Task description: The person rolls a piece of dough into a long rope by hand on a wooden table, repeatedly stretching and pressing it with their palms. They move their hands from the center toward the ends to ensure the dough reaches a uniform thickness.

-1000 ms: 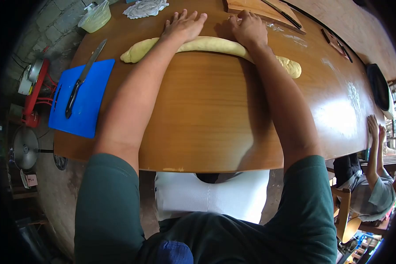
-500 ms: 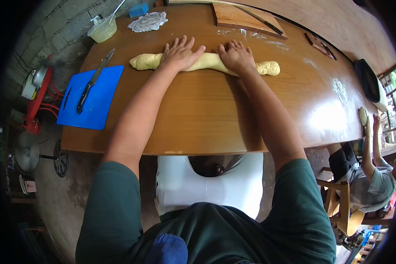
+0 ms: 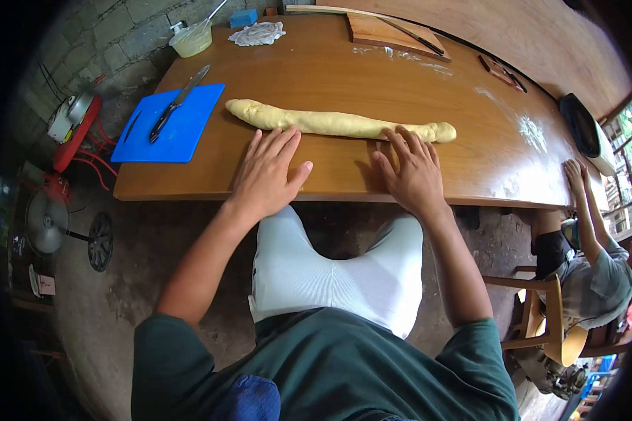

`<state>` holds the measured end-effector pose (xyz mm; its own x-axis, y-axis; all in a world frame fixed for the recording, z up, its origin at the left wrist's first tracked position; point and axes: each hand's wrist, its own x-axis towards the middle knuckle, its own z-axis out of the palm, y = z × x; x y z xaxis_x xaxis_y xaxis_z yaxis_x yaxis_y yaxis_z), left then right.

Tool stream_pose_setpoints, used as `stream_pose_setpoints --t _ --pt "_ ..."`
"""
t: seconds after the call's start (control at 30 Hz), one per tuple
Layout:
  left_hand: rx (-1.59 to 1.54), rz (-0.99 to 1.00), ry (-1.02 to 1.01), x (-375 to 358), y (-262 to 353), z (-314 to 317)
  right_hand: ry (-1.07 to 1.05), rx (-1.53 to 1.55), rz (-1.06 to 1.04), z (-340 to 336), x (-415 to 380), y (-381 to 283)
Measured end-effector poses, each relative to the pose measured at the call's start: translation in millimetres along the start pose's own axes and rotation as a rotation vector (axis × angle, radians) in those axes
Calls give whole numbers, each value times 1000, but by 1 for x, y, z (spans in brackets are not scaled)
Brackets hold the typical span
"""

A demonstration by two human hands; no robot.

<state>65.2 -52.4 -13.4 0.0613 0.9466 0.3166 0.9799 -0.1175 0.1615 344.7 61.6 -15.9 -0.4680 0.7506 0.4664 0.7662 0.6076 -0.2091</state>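
Note:
A long roll of pale yellow dough [image 3: 330,123] lies crosswise on the brown wooden table [image 3: 316,165], its surface slightly lumpy toward both ends. My left hand [image 3: 268,172] is open, fingers spread, with the fingertips at the dough's near edge left of its middle. On the right, my right hand [image 3: 413,168] is open too, its fingertips resting against or over the near side of the dough close to its right end. Neither hand grasps anything. Both palms are on the near side of the roll.
Left on the table is a blue cutting board [image 3: 168,126] with a knife [image 3: 179,104] on it. Behind stand a tub [image 3: 191,40], a crumpled white cloth [image 3: 257,34] and a wooden board [image 3: 400,36] with another knife. A co-worker [image 3: 597,281] sits at the right edge.
Both hands have drawn back toward me from on top of the dough. The roll has come nearer the table's front edge and looks longer and thinner in the middle.

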Motion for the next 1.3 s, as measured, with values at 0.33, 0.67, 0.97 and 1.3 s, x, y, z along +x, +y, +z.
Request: stream_pose_setpoints --t 0.33,0.67,0.97,1.3 --pt "-487 -53 -116 79 29 45 -144 67 -69 59 40 -40" --pt "-165 -210 -114 189 -39 76 -366 2 222 100 169 15" --pt "-72 -386 -75 294 -117 104 -304 24 324 143 269 79" --pt "-96 -177 100 336 -145 116 101 -24 0 164 310 109"
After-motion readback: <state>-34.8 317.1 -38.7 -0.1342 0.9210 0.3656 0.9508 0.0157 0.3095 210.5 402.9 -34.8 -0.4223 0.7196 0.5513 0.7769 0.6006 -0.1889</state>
